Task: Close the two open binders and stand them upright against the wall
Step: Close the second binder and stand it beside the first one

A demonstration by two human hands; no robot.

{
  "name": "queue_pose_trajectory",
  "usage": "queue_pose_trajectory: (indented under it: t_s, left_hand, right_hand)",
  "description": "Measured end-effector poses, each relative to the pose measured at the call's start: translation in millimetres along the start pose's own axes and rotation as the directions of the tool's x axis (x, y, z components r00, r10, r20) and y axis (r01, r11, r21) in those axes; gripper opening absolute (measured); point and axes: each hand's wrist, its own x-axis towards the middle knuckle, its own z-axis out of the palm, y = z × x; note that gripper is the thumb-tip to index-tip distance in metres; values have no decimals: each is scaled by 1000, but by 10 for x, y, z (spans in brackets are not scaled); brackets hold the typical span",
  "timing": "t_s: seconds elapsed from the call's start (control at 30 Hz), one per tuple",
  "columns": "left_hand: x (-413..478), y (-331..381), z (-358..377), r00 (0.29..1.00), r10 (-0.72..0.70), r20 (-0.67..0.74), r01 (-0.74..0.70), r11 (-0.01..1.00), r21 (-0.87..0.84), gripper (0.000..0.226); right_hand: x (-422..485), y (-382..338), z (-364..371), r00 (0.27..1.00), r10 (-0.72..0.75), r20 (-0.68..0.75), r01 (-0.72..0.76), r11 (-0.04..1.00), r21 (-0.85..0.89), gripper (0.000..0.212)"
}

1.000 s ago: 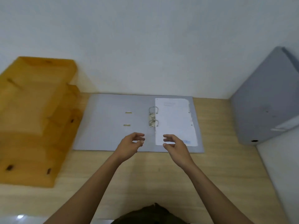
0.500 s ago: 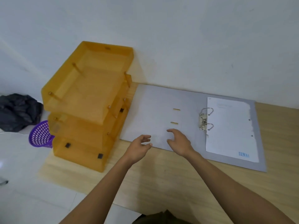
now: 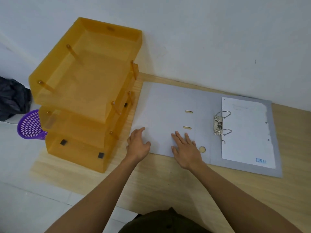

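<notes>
A grey lever-arch binder [image 3: 168, 105] lies open and flat on the wooden desk, its far edge close to the white wall [image 3: 202, 39]. Its metal rings [image 3: 220, 125] stand open in the middle, and a white sheet [image 3: 245, 128] rests on the right half. My left hand [image 3: 138, 145] is at the near left corner of the left cover, fingers apart, touching its edge. Flat on that same cover lies my right hand [image 3: 185, 148], fingers spread, near the front edge. The second binder is out of view.
An orange three-tier letter tray [image 3: 87, 91] stands on the desk right beside the binder's left edge. Beyond the desk's left end, on the floor, are a purple mesh basket [image 3: 30, 125] and a dark bag [image 3: 13, 98]. Bare desk [image 3: 168, 182] stretches in front of the binder.
The view has swung left, so the upright grey binder at the right is gone from sight. Both hands moved left onto the left cover; my right hand now lies flat on it.
</notes>
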Motion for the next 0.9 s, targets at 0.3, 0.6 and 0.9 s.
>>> queue_pose_trajectory:
  t_s: [0.3,0.6,0.9]
  left_hand:
    - [-55,-24,319,988,-86,-127,87,996,2,86]
    - [-59,-53,17,980,-179,91,199,812,-548,38]
    - [-401,282,-512,999,53,-8,-44,725,-687,30]
  right_hand:
    - [-737,246,309,997,62,-55,-58,996,70,58]
    - [-461,-134,-88,997,40,67,-67,881,468,59]
    - [-516,-709,-540,996,-73,55,18,741,671,64]
